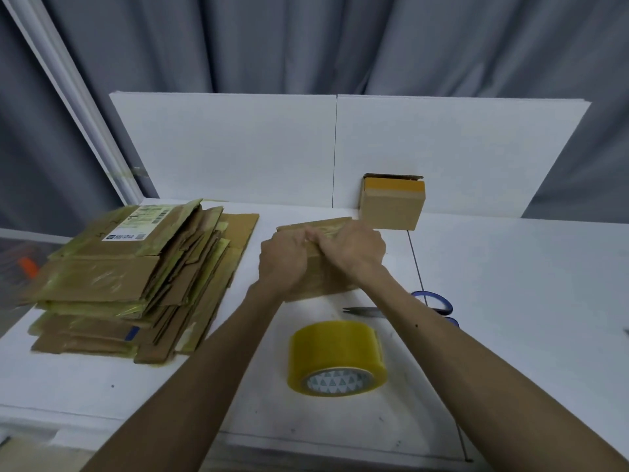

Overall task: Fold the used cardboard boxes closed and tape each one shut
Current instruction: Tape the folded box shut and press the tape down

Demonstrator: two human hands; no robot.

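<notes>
Left hand (284,264) and right hand (350,248), fingers curled over the cardboard box (326,284) flaps – tape roll (337,357) lies on the worktop (510,267) between the forearms, nearer the right

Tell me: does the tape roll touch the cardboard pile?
Apart. The head view shows bare white table between the tape roll and the cardboard pile.

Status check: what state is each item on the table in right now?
Small box: on the table, gripped at its top by left hand and right hand.
Taped box: closed, taped, standing at the back.
Flat boxes: flattened, stacked at left.
Tape roll: lying untouched.
Scissors: lying flat, partly hidden by the right forearm.
</notes>
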